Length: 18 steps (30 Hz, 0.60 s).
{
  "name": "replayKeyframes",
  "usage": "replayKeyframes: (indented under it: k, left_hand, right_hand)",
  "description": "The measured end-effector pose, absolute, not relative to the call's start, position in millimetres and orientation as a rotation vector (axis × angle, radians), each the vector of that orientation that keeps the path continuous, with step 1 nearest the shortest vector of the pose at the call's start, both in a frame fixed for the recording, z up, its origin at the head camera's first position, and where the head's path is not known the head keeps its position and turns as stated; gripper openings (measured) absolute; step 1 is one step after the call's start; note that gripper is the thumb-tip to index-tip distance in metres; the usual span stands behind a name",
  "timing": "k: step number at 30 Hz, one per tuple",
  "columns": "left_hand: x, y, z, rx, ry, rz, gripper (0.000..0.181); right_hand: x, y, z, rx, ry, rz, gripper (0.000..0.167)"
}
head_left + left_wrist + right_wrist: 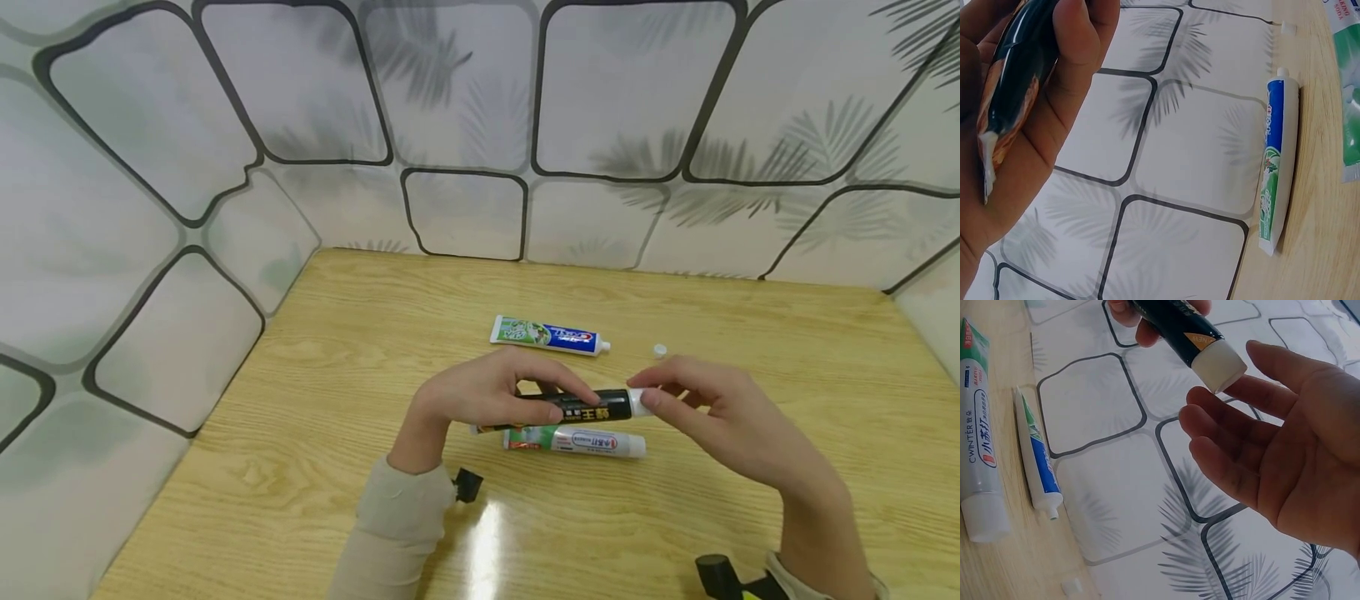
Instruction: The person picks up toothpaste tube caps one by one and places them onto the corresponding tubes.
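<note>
My left hand [502, 387] grips a black toothpaste tube [611, 406] with gold lettering and a white cap [637, 402], held lengthwise above the table. In the left wrist view its crimped tail [988, 150] lies against the palm. My right hand [720, 408] is at the capped end, thumb and forefinger on either side. The right wrist view shows a small gap between the thumb [1266, 359] and the cap; the forefinger passes partly behind it. The other fingers are spread and slightly bent.
A white, green and red toothpaste tube [592, 442] lies just beneath the held tube. Farther back is a blue and green toothpaste tube [551, 335] with its nozzle bare. A small white cap [660, 351] lies to its right. A patterned wall [465, 212] borders the wooden table [360, 333].
</note>
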<state>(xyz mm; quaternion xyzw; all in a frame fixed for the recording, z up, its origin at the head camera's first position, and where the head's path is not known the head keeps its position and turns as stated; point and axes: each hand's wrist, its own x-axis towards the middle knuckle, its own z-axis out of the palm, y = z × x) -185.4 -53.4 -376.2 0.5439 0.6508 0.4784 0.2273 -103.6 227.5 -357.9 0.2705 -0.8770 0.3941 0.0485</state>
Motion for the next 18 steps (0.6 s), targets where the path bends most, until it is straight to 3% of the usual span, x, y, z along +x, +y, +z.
replayKeyframes:
  k: [8, 18]
  left_hand:
    - [-185.7, -54.1, -376.1, 1.498, 1.783, 1.315, 0.031]
    - [-185.0, -54.4, -375.5, 1.487, 1.781, 1.321, 0.031]
  right_hand:
    - [-101.2, 232.6, -358.3, 0.919, -2.741, 1.186, 0.038]
    - [-102.1, 232.7, -357.9, 0.845, -2.780, 1.161, 0.032]
